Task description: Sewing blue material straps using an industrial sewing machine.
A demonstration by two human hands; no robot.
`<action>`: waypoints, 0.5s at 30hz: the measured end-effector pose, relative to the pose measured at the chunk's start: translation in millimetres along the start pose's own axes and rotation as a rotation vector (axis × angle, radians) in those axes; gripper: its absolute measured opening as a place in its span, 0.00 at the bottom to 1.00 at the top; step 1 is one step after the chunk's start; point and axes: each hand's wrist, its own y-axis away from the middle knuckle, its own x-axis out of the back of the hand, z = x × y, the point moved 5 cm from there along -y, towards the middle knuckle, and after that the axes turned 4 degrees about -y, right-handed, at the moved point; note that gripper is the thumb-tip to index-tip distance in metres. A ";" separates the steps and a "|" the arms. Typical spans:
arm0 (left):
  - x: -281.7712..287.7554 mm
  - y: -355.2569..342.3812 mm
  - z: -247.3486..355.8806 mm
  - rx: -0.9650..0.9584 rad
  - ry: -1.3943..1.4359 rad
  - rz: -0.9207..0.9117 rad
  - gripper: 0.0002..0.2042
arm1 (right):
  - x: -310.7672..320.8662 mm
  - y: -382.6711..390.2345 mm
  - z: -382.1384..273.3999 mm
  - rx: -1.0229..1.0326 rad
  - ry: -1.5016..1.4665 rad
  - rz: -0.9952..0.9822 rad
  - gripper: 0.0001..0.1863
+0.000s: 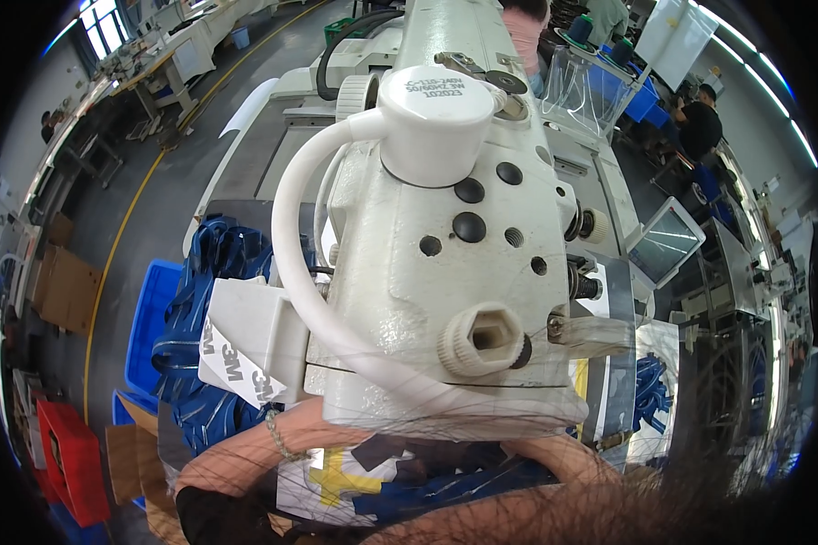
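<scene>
The white head of a large industrial sewing machine [391,300] fills the middle of the view and covers both my hands. My left forearm [236,459], with a bracelet at the wrist, reaches in from the lower left; the left hand passes behind the machine's lower edge. From the lower right comes my right forearm [573,459], its hand also hidden there. Between my arms lie dark blue fabric strips [468,486] on a white surface with yellow tape [336,477]. Whether either hand holds a strip cannot be seen.
A heap of blue straps [209,336] hangs at the left, beside a blue bin [145,341]. Further left are a red crate [71,459] and cardboard boxes [66,289]. At the right stand a tilted screen [666,242] and more blue strips [650,391]. Other people work farther back.
</scene>
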 end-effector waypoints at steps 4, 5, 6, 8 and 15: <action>0.5 -1.1 -0.4 -0.004 -0.003 0.000 0.18 | -2.7 4.8 -2.1 0.015 0.125 0.048 0.19; 1.0 -1.6 -0.5 -0.006 -0.005 0.000 0.18 | -2.5 6.0 -1.1 0.021 0.118 0.053 0.19; 1.2 -1.9 -0.7 -0.007 -0.003 -0.001 0.18 | -2.6 6.8 -0.1 0.026 0.112 0.058 0.20; 0.8 -2.6 -1.0 -0.011 -0.008 -0.001 0.18 | -7.7 7.6 4.3 0.008 -0.006 -0.054 0.19; 0.9 -3.4 -3.3 -0.044 -0.041 0.008 0.18 | -5.4 6.3 3.2 0.006 -0.030 -0.014 0.20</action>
